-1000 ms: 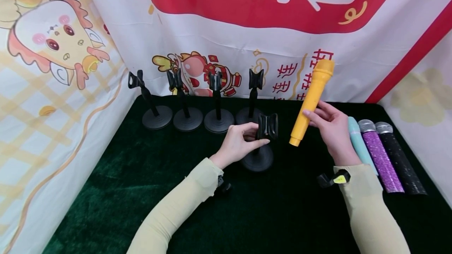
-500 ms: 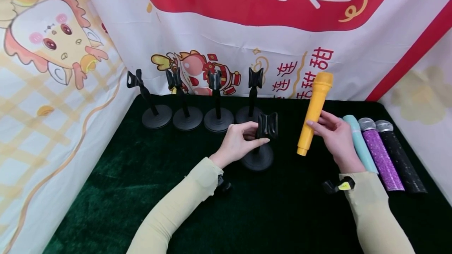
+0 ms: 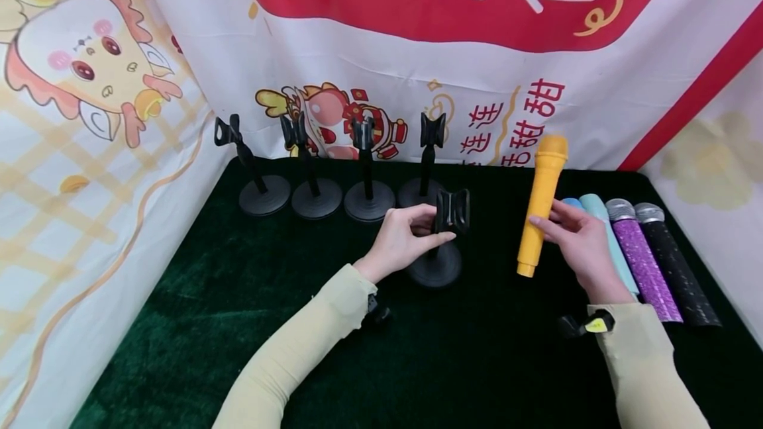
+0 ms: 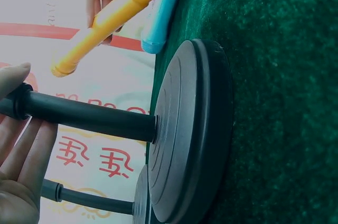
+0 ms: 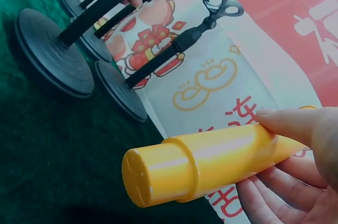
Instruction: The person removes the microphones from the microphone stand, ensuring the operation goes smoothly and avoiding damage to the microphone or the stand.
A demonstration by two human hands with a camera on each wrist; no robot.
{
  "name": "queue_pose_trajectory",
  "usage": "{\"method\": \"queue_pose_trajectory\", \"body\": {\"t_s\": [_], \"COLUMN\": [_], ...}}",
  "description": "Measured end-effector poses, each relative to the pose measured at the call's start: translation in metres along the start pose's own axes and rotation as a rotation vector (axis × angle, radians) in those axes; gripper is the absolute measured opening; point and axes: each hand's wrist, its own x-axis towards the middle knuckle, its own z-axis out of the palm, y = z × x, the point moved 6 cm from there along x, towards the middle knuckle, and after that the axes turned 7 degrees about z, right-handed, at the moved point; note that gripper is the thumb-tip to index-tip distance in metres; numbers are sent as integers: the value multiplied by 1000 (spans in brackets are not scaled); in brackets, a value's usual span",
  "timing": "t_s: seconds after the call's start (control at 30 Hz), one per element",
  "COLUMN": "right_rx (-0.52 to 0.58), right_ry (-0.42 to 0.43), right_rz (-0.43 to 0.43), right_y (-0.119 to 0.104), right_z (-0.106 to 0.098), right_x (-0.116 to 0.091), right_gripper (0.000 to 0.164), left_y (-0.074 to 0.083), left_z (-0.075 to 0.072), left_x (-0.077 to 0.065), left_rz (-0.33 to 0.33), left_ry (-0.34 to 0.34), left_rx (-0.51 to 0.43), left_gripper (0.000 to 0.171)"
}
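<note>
My left hand pinches the upper neck of a black microphone stand, just under its clip. The stand's round base is on the green cloth in the left wrist view, and its clip is bare. To the right, my right hand holds a yellow microphone between thumb and fingers, head up and slightly tilted. It is in the air, apart from the stand. In the right wrist view the lower end of the yellow microphone points toward the lower left.
Several more black stands with bare clips line the back of the green cloth. At the right lie a blue microphone, mostly hidden, a turquoise one, a purple glitter one and a black one. A printed curtain hangs behind.
My right hand has moved right and toward me with the yellow microphone, which now stands more upright. The left hand and its stand have stayed in place. A blue microphone's end has come into view.
</note>
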Motion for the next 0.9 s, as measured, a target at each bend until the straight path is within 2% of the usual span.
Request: {"method": "queue_pose_trajectory", "body": {"t_s": [0.23,0.37,0.5,0.67,0.9], "right_rx": [-112,-135,-214,-277,-351], "right_ry": [-7,1,27,1,-11], "right_rz": [8,44,89,133,114], "right_y": [6,11,17,25,36], "right_z": [-7,-11,-17,-19,-24], "right_x": [-4,-7,-9,-10,-11], "right_gripper": [69,72,76,80,77], "left_y": [-1,-1,0,0,-1], "left_z": [0,0,0,0,1], "left_x": [0,0,1,1,1], "left_rz": [-7,-5,-7,-18,-31], "left_ry": [-3,-6,-5,-2,-4], "left_rx": [0,-3,-5,-2,-6], "left_gripper": [27,27,26,26,28]}}
